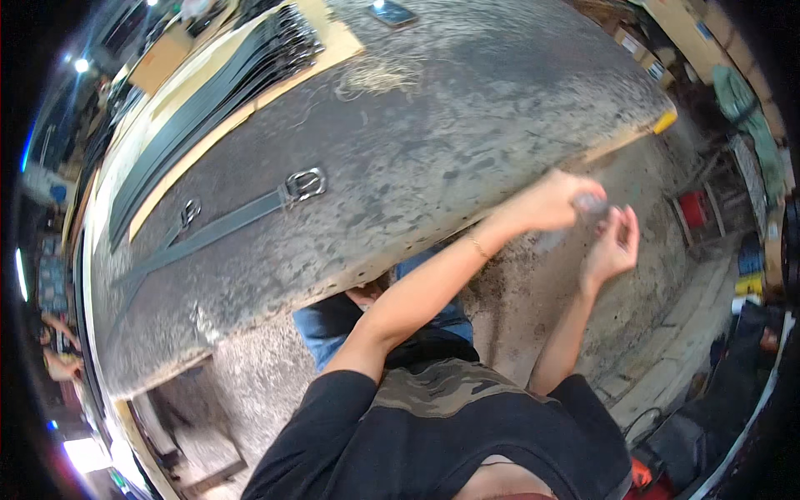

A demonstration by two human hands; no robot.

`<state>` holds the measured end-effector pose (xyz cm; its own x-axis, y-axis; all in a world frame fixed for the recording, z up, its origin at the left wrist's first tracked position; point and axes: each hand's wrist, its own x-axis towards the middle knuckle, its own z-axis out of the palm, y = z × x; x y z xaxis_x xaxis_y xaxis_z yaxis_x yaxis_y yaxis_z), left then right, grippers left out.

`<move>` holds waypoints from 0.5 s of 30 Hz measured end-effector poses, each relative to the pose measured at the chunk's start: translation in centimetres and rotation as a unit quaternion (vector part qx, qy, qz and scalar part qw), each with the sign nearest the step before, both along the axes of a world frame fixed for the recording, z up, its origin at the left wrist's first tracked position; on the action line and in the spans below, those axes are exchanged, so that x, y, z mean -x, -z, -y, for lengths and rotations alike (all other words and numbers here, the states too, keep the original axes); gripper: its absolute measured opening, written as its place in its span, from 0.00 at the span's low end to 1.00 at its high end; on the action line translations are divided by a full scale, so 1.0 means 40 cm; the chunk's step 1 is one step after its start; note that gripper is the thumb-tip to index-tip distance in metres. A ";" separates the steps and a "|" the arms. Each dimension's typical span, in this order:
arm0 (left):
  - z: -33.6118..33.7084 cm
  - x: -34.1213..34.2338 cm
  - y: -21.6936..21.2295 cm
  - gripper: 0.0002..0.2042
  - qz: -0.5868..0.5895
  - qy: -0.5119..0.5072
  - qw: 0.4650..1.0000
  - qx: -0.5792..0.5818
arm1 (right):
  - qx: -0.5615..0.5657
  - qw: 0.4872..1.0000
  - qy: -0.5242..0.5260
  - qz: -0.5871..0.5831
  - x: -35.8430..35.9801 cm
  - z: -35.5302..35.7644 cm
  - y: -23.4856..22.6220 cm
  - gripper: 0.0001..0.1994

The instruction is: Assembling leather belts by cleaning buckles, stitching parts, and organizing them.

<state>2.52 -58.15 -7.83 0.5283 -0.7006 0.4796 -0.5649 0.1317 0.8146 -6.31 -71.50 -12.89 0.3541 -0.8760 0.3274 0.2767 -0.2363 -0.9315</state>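
Observation:
Both hands are raised past the front edge of the table, at the right. My left hand [557,202] is closed around a small greyish, see-through thing [591,203], blurred and too unclear to name. Close beside it, my right hand [612,246] has its fingers curled with the tips together near that thing; whether they grip anything is hidden. On the table to the left lies a dark belt [225,227] with a silver buckle [306,184]. A second, smaller-looking buckle [191,214] rests beyond it on another strap.
Many dark belts [208,108] lie stacked on a board at the far left. A heap of pale thread [379,75] and a phone [392,12] sit toward the back of the worktable [400,167]. Yellow tape [664,122] marks its right corner. A red-seated stool [692,209] stands right.

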 end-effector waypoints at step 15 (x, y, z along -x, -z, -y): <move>-0.879 0.111 -0.251 0.10 0.105 -0.429 0.838 -0.320 | -0.121 0.992 0.008 -0.016 0.107 0.104 0.035 0.13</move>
<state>-1.91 -22.99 2.19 0.9205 -0.2554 0.2957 -0.3677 -0.8222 0.4345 -10.57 -75.66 -14.30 0.3470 -0.9330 0.0953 0.2435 -0.0085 -0.9699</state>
